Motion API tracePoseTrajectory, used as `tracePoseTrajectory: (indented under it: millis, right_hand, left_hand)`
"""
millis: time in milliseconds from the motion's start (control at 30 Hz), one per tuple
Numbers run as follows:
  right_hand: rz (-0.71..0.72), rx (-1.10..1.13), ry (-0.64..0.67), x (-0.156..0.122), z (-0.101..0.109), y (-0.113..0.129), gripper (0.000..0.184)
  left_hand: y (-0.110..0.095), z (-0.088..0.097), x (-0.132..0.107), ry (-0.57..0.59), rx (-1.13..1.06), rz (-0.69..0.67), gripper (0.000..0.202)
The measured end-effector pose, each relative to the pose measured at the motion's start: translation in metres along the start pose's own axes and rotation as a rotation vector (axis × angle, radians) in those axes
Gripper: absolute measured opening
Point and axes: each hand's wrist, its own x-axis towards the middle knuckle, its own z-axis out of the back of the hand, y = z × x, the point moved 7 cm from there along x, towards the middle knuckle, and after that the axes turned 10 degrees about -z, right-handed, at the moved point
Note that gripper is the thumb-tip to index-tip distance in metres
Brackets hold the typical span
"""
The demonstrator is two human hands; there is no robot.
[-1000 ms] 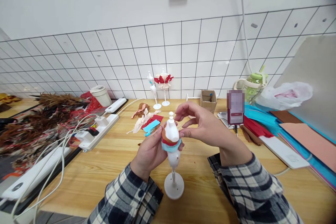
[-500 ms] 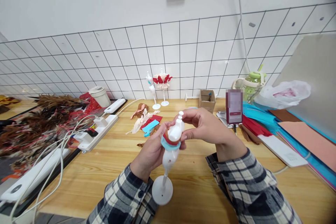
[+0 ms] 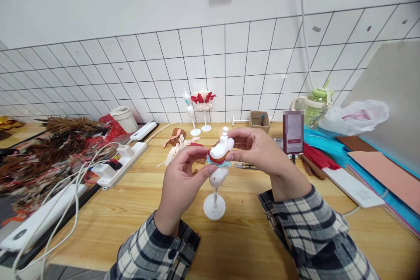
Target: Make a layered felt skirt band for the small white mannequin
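A small white mannequin (image 3: 219,177) on a round base (image 3: 214,208) is between my hands, tilted a little. Round its upper body runs a ruffled light blue strip (image 3: 224,164) with a red and brown band (image 3: 216,159) above it. My left hand (image 3: 179,181) pinches the left side of this trim, thumb in front. On the right, my right hand (image 3: 259,151) grips the mannequin's side near the band, its thumb in front and its other fingers partly hidden behind. Whether the base touches the table cannot be made out.
Fabric scraps (image 3: 179,146) and thread snips (image 3: 246,166) lie behind my hands. Two more small mannequins (image 3: 205,116) stand by the wall, near a cardboard box (image 3: 259,120). A phone (image 3: 293,133) stands right. Power strips (image 3: 123,166) and cables are left; coloured sheets (image 3: 387,175) lie right.
The mannequin has moved away from me and is more upright. My left hand has shifted from behind its body to the trim's left side. The snips have come into view.
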Motion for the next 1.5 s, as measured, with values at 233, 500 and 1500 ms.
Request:
tracePoseTrajectory:
  millis: [233, 500, 1500]
  right_hand:
    - [-0.026, -0.121, -0.086, -0.001, 0.002, 0.002, 0.039]
    - [-0.126, -0.157, -0.164, -0.005, -0.004, 0.004, 0.03]
    - [-0.089, -0.253, -0.415, -0.008, 0.002, 0.008, 0.03]
  left_hand:
    - [0.018, 0.006, 0.002, 0.164, 0.168, 0.062, 0.011]
    - [0.0, 0.009, 0.003, 0.047, 0.245, 0.005, 0.033]
    - [-0.055, -0.009, -0.011, -0.034, 0.902, -0.698, 0.014]
